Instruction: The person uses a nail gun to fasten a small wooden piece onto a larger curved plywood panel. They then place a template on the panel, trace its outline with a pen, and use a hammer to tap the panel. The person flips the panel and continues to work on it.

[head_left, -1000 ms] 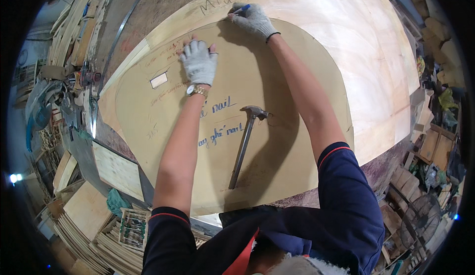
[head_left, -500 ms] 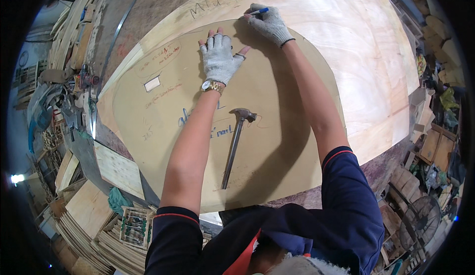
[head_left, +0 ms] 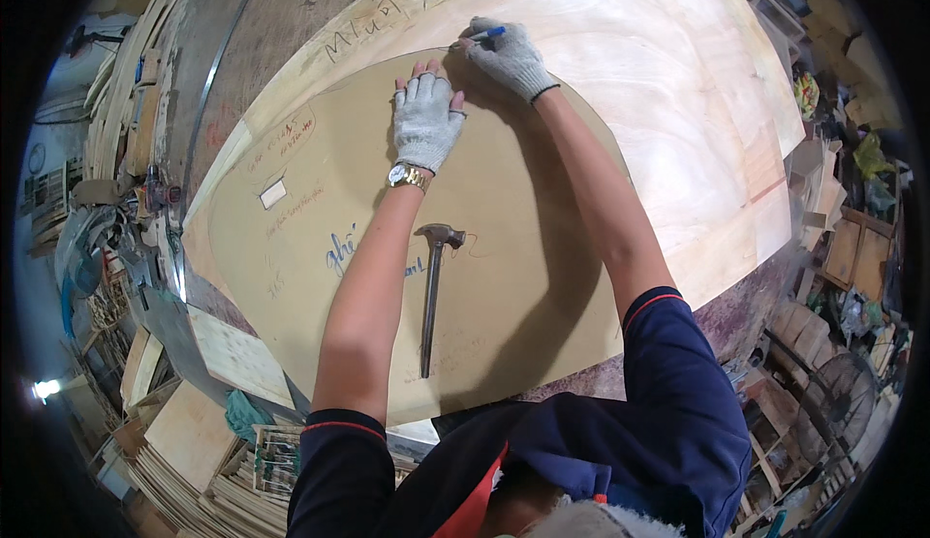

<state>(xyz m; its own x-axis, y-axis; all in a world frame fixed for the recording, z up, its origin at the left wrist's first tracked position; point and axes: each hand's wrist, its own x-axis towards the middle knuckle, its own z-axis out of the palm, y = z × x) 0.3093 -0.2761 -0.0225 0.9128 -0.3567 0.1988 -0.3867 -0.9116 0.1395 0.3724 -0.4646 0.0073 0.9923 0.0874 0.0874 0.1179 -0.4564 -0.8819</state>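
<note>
My right hand, in a grey fingerless glove, grips a blue pen. Its tip is at the far edge of a large tan template board with a curved outline. That template lies on a pale plywood sheet. My left hand, gloved the same way, presses flat on the template near that edge, fingers stretched out. A gold watch is on my left wrist. Between my forearms a claw hammer rests on the template, its head pointing away from me. Handwritten marks cover parts of the template and plywood.
A long metal straightedge lies on the dark worktable at the left. Stacked thin wood sheets stand at the lower left. A fan and wooden pieces crowd the right side.
My right hand has moved the pen a little leftward along the template's far edge. The left hand stays flat on the template, its thumb now closer in. The whole view has shifted slightly.
</note>
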